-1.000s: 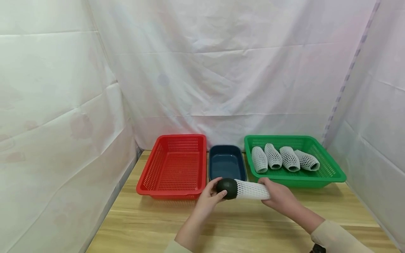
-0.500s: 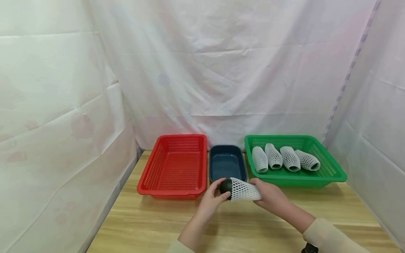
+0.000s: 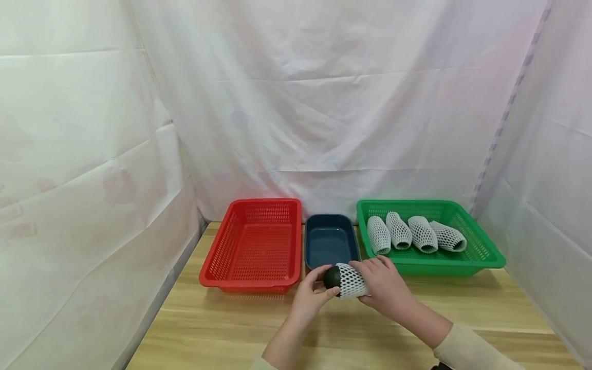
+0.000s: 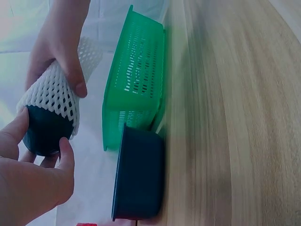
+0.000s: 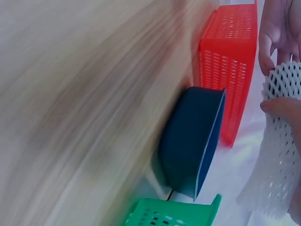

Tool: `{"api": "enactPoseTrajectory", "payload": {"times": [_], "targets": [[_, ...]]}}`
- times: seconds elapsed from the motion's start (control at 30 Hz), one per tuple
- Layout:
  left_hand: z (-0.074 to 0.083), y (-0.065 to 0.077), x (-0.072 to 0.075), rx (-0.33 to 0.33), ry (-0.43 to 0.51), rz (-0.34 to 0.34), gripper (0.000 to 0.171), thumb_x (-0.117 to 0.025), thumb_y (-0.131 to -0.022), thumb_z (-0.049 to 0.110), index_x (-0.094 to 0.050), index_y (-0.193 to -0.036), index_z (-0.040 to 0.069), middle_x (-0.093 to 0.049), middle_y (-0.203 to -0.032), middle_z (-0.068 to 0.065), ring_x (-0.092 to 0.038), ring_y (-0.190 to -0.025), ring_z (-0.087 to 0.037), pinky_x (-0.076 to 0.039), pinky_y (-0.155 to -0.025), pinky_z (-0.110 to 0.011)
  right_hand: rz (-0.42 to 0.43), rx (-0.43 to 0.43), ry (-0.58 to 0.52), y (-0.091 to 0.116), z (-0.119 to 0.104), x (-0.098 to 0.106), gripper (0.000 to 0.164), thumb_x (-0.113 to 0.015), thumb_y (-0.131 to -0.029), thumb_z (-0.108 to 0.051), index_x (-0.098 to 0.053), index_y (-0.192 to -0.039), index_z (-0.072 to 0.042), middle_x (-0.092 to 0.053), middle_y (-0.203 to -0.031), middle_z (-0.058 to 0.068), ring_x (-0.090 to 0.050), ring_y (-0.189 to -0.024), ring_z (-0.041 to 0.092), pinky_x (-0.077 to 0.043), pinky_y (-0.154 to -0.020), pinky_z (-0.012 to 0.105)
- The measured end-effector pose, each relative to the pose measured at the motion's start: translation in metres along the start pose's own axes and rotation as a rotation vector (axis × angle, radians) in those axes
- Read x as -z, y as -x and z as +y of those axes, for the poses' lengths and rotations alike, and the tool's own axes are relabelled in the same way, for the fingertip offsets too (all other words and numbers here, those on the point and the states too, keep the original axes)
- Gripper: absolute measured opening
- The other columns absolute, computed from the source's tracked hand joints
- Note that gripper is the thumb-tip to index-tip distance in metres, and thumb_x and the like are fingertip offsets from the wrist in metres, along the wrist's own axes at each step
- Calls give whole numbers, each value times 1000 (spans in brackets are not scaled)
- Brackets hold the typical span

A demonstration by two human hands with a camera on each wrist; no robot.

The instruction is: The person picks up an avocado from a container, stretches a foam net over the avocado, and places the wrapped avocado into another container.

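Note:
In the head view my left hand point(image 3: 311, 295) grips the bare end of a dark, smooth avocado point(image 3: 331, 277), thumb on the near side and fingers behind. A white foam net sleeve point(image 3: 352, 280) covers the avocado's other end. My right hand point(image 3: 385, 287) holds this sleeve from the right, its fingers wrapped over the top. From the left wrist, the dark rounded end of the avocado point(image 4: 47, 130) sticks out of the sleeve between thumb and fingers. The right wrist view has the sleeve point(image 5: 277, 155) trailing loosely past my right hand, while the avocado is hidden there.
Behind the hands stands a small dark blue bin point(image 3: 330, 241). A red basket point(image 3: 250, 283) is to its left. On the right, a green basket point(image 3: 444, 264) holds several net-sleeved pieces point(image 3: 422, 234). All stand on a wooden table point(image 3: 222, 329) before white cloth walls.
My right hand has moved left and slid along the sleeve toward the avocado. The sleeve now covers more of it. My left hand keeps its grip, nearly in place.

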State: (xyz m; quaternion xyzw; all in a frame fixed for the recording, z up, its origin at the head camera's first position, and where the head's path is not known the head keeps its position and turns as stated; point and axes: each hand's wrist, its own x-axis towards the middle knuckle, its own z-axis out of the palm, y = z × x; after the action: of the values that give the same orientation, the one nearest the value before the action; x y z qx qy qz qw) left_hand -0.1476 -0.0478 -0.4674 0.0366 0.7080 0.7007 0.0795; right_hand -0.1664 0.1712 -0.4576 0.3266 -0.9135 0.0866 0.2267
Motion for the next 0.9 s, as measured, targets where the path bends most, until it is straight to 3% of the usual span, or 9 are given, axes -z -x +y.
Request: {"api": "enactPoseTrajectory", "payload": {"times": [0.2,0.33,0.47,0.63,0.9], "targets": [[4,2,3,-19,41,-26,56,-77,-84,11,-55,-135,7,-59,-124,-11,-58,-104,-25,-53,-83,-37,-14,-8,-5,-5,-5,1,85,-94,-54,-30,-56,-127,-8,-65,-108,7,-60,-96,26,-43,-94,52],[7,5,11,60,45,-47,49,-76,-86,14,-60,-131,8,-64,-117,-8,-61,-101,-22,-52,-88,-37,-6,-7,-7,-3,-5,1,85,-95,-52,-29,-57,-125,-8,-65,-107,6,-60,-95,24,-43,-92,50],[8,8,14,97,21,-55,38,-78,-84,12,-68,-120,8,-66,-106,-6,-63,-95,-20,-54,-83,-35,16,70,-11,-2,-7,0,87,-95,-49,-34,-56,-123,-8,-64,-105,6,-60,-95,21,-45,-90,49],[7,10,10,44,22,-41,37,-77,-83,4,-67,-118,4,-63,-100,-6,-62,-93,-20,-55,-79,-33,55,123,-15,-4,-10,-3,90,-94,-48,-40,-56,-123,-8,-63,-105,6,-60,-95,21,-47,-88,46],[7,10,2,-25,27,34,36,-77,-81,0,-61,-113,4,-61,-97,-7,-63,-93,-22,-55,-77,-31,79,81,-74,-12,-17,-10,80,-90,-52,-37,-59,-119,-7,-61,-106,5,-58,-94,23,-48,-84,46]]}}
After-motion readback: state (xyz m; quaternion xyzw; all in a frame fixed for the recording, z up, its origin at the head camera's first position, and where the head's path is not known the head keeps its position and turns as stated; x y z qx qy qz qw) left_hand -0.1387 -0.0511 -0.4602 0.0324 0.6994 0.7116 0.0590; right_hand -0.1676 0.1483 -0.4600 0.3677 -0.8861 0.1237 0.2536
